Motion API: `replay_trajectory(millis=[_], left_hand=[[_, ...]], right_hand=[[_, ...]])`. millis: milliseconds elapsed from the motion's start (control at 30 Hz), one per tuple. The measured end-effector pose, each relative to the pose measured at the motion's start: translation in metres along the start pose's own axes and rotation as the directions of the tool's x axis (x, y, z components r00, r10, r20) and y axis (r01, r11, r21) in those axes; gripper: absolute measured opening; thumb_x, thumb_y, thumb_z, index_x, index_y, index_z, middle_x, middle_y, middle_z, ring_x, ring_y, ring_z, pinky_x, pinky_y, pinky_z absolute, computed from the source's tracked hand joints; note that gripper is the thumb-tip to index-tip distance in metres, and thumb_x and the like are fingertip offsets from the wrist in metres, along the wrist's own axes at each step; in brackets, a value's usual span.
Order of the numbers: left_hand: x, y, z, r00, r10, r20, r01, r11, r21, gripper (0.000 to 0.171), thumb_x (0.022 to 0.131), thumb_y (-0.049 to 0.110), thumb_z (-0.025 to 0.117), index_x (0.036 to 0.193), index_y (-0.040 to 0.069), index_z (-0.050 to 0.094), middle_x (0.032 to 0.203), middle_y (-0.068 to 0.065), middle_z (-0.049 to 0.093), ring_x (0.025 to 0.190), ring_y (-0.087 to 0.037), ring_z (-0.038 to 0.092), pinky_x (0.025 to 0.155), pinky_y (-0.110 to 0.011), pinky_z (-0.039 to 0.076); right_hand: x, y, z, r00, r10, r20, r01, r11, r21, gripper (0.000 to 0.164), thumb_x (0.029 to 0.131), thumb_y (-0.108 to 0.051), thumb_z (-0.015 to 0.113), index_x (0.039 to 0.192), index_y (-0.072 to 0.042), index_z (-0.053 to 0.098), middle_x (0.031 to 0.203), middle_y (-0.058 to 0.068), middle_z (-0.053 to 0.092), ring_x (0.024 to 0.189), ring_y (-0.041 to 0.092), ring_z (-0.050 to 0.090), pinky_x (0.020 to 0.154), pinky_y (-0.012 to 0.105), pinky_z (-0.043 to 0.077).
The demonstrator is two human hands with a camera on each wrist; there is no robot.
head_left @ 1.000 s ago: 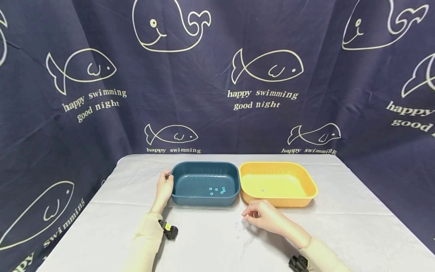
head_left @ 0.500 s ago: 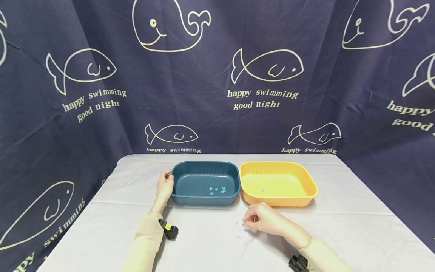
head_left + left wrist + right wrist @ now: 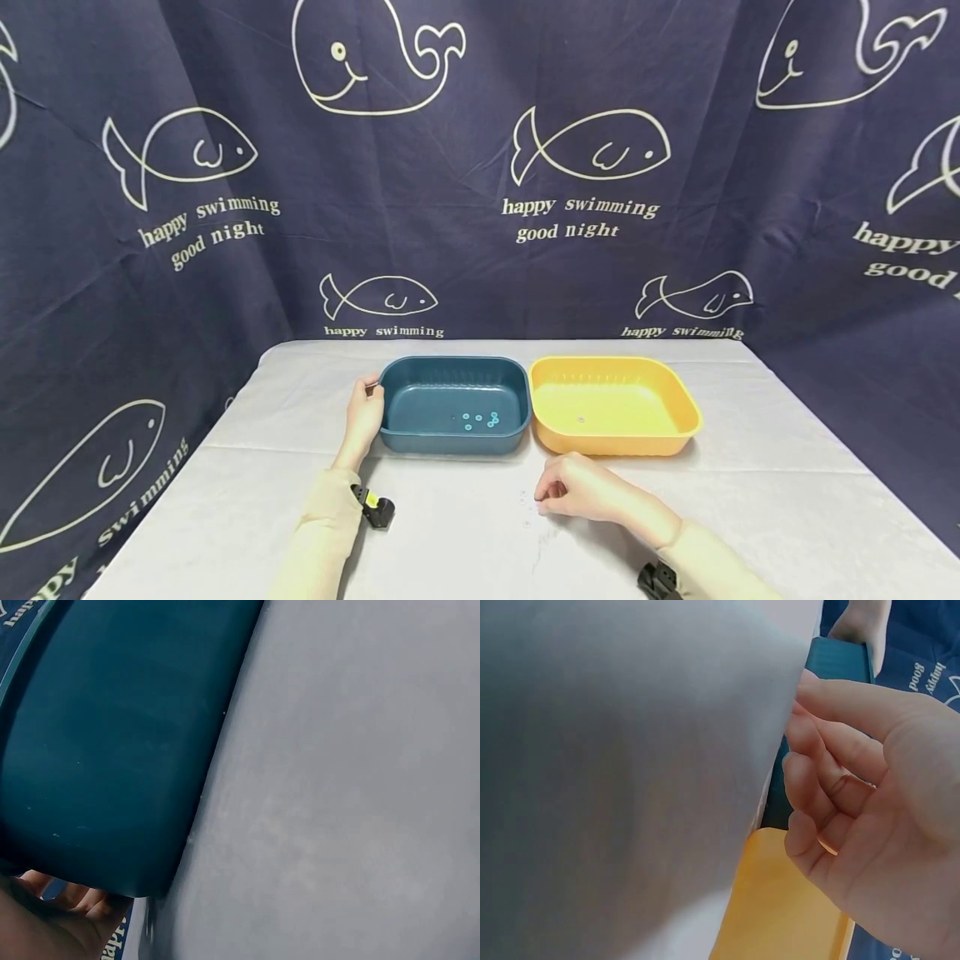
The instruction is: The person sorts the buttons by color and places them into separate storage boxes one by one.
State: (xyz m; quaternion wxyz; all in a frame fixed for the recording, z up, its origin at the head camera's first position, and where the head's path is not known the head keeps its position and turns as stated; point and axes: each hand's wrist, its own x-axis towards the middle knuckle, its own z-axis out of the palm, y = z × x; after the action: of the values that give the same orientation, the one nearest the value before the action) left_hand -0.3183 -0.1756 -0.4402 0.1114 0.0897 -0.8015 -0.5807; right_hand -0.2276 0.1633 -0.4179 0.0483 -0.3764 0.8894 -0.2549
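Observation:
My left hand (image 3: 365,414) holds the left end of a dark blue plastic box (image 3: 453,444), fingers bent against its end wall; the left wrist view shows these fingers (image 3: 90,904) behind the box's lower corner. Several small light-blue discs with holes, like buttons (image 3: 478,417), lie in it. Before the boxes, my right hand (image 3: 581,490) is low over the table, thumb and forefinger close together at the tips. Beside the fingertips lie several small pale, see-through discs (image 3: 527,523). Whether one is between the fingertips is too small to tell.
A yellow plastic box (image 3: 615,444) stands against the blue box's right side, with one small pale disc (image 3: 581,420) inside. White cloth covers the table (image 3: 450,533). A dark blue curtain with fish drawings (image 3: 480,208) hangs behind and at both sides.
My right hand has moved down slightly toward the pale discs, and its thumb and forefinger have come closer together. My left hand and both boxes have stayed in place.

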Motion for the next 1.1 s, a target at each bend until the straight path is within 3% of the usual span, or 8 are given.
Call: replay_trajectory(millis=[500, 833, 1100], left_hand=[[-0.001, 0.0025, -0.0004, 1.0, -0.005, 0.001, 0.005, 1.0, -0.005, 0.042, 0.097, 0.015, 0.033, 0.136, -0.001, 0.038, 0.13, -0.024, 0.046, 0.119, -0.037, 0.044, 0.102, -0.051, 0.035], [-0.0016, 0.0026, -0.0007, 1.0, -0.008, 0.006, 0.008, 1.0, -0.005, 0.043, 0.097, 0.015, 0.033, 0.137, -0.001, 0.037, 0.131, -0.024, 0.045, 0.121, -0.037, 0.043, 0.104, -0.051, 0.033], [-0.0004, 0.0003, -0.0009, 1.0, 0.002, 0.005, -0.002, 1.0, -0.001, 0.043, 0.097, 0.014, 0.034, 0.137, -0.001, 0.037, 0.131, -0.024, 0.045, 0.122, -0.037, 0.043, 0.104, -0.051, 0.034]], right_hand=[[0.0035, -0.0011, 0.0027, 1.0, -0.001, 0.001, 0.001, 0.999, -0.045, 0.003, 0.074, -0.012, 0.076, 0.078, -0.012, 0.074, 0.065, -0.013, 0.054, 0.061, -0.006, 0.044, 0.058, 0.013, 0.041], [0.0032, 0.0, 0.0036, 0.997, -0.071, 0.003, 0.071, 0.994, -0.079, 0.006, 0.077, -0.011, 0.073, 0.076, -0.017, 0.074, 0.063, -0.014, 0.051, 0.06, -0.007, 0.041, 0.058, 0.011, 0.039], [0.0038, 0.0015, 0.0042, 1.0, -0.022, -0.011, 0.021, 0.998, -0.052, 0.007, 0.076, -0.015, 0.075, 0.072, -0.016, 0.069, 0.065, -0.014, 0.052, 0.06, -0.006, 0.043, 0.057, 0.012, 0.04]])
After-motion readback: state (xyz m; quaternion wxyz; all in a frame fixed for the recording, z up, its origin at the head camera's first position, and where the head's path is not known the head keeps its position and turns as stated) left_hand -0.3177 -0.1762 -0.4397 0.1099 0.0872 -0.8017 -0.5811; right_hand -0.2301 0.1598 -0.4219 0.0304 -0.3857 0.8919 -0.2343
